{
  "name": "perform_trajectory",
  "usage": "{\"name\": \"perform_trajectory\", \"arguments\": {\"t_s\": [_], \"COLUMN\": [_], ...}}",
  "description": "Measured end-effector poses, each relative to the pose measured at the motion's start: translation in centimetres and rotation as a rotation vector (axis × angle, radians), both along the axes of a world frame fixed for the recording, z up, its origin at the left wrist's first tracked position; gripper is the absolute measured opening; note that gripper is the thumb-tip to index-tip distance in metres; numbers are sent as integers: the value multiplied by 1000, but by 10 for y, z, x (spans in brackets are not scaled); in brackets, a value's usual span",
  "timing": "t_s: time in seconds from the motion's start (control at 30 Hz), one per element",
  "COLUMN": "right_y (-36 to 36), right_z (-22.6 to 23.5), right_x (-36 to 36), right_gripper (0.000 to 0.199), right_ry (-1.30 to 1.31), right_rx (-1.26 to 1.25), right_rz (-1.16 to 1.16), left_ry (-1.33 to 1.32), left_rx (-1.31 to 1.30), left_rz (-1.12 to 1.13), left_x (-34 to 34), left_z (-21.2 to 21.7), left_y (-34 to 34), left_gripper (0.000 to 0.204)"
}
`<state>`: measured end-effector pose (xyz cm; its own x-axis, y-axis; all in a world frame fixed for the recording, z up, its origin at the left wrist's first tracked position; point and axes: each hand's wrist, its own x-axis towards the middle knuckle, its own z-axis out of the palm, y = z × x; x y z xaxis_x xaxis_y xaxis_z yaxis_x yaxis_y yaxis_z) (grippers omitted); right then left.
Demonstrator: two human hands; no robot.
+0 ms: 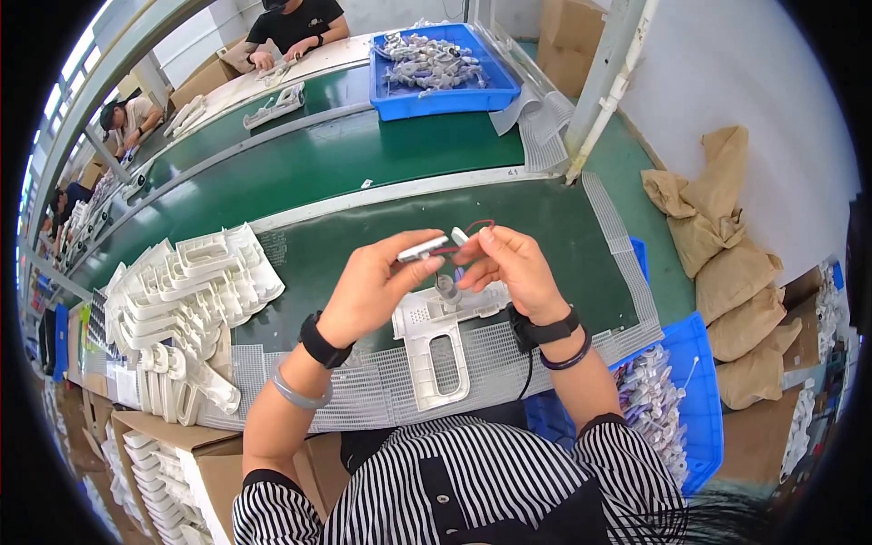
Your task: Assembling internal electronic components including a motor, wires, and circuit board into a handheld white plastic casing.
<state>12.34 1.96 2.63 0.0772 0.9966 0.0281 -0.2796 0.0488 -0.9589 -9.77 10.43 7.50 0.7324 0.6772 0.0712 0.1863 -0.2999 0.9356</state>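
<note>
My left hand (377, 286) pinches a small flat silver-grey part (422, 248) at chest height. My right hand (513, 263) meets it from the right, its fingertips on a small white piece (459, 236) with thin red and black wires (480, 223) looping over the fingers. Below both hands a white plastic shell with a handle opening (436, 350) lies flat on a white mesh mat (509, 359). A small grey cylindrical part (447, 291) sits on the shell's upper end, under the hands.
A heap of white plastic shells (186, 300) lies left on the green bench (363, 236). A blue bin (445, 95) of grey parts stands beyond the green conveyor (318, 168); another blue bin (699, 400) is lower right. Cardboard boxes (209, 463) sit lower left, tan sacks (727, 263) right. Other people work at far left and top.
</note>
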Motion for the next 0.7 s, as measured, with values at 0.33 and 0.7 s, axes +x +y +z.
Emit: {"name": "perform_trajectory", "arguments": {"t_s": [0.33, 0.7], "right_y": [29, 47], "right_z": [12, 36], "right_x": [-22, -38], "right_gripper": [54, 21], "right_ry": [-686, -619], "right_rx": [515, 426], "right_rz": [-159, -83], "left_ry": [-130, -201], "left_rx": [-76, -233], "left_rz": [-72, 54], "left_x": [-11, -30], "left_z": [23, 51], "left_y": [32, 27], "left_gripper": [35, 33]}}
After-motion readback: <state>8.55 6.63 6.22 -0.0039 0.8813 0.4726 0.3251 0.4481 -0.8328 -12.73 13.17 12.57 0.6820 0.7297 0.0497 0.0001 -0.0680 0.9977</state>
